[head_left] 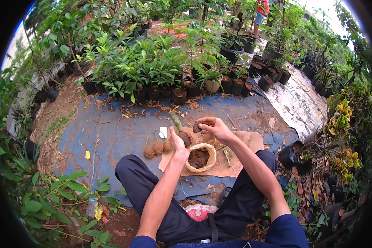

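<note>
My left hand (179,145) is closed around the dark soil clump (184,139) at the base of a thick green plant stem (176,120), which leans up and left. Facing it, my right hand (215,129) pinches a small dark brown lump (197,127), probably soil. Just below both hands stands an open pale bag (211,157) with its rim rolled down and brown soil (199,158) inside. Left of my left hand sit several round, fibrous brown balls (149,152), some with thin strings. A thin green plant piece (227,156) lies right of the bag.
Under the bag spreads a brown sheet (248,142) on a blue tarp (87,132). A small white card (163,132) lies beyond the balls. Potted plants (178,96) line the far edge. A plastic bottle (92,206) stands at lower left. Another person (260,16) is far off.
</note>
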The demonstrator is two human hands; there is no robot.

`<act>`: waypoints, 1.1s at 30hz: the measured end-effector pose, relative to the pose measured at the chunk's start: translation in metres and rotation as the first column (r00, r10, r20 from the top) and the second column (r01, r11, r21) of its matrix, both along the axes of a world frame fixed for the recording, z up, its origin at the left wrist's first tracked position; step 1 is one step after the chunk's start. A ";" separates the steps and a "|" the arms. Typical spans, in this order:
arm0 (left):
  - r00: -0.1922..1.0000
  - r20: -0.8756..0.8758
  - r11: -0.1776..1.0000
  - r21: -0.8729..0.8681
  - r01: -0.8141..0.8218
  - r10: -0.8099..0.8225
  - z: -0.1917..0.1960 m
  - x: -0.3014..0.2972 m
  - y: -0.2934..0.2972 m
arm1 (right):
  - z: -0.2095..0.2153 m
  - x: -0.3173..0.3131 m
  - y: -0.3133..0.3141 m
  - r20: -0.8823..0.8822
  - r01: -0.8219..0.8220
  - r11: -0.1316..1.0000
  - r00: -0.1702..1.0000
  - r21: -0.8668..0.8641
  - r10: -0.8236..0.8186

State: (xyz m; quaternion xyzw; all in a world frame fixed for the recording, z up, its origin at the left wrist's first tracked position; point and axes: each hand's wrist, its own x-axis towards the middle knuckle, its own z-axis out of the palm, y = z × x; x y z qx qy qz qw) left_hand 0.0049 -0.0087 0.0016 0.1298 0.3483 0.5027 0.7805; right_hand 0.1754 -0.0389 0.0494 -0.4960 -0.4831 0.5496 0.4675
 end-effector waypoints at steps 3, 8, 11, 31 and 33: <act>0.999 -0.035 0.996 0.078 0.035 -0.032 0.002 -0.001 0.002 | 0.001 -0.002 -0.002 0.013 -0.054 0.998 0.998 0.037 0.054; 0.998 0.001 0.993 0.103 0.065 -0.065 0.005 -0.003 0.002 | 0.004 -0.006 -0.004 0.009 -0.042 0.997 0.999 0.058 0.041; 0.995 0.096 0.999 0.044 0.028 -0.032 0.008 -0.004 0.004 | 0.005 -0.006 -0.006 0.006 0.003 0.996 1.000 0.088 -0.004; 0.959 0.226 0.971 0.202 0.127 -0.172 0.013 0.000 -0.003 | -0.011 -0.027 -0.009 0.050 0.200 0.950 0.975 0.242 -0.218; 0.971 0.181 0.969 0.220 0.114 -0.156 0.013 0.001 -0.003 | -0.010 -0.030 -0.011 0.141 0.217 0.938 0.955 0.271 -0.262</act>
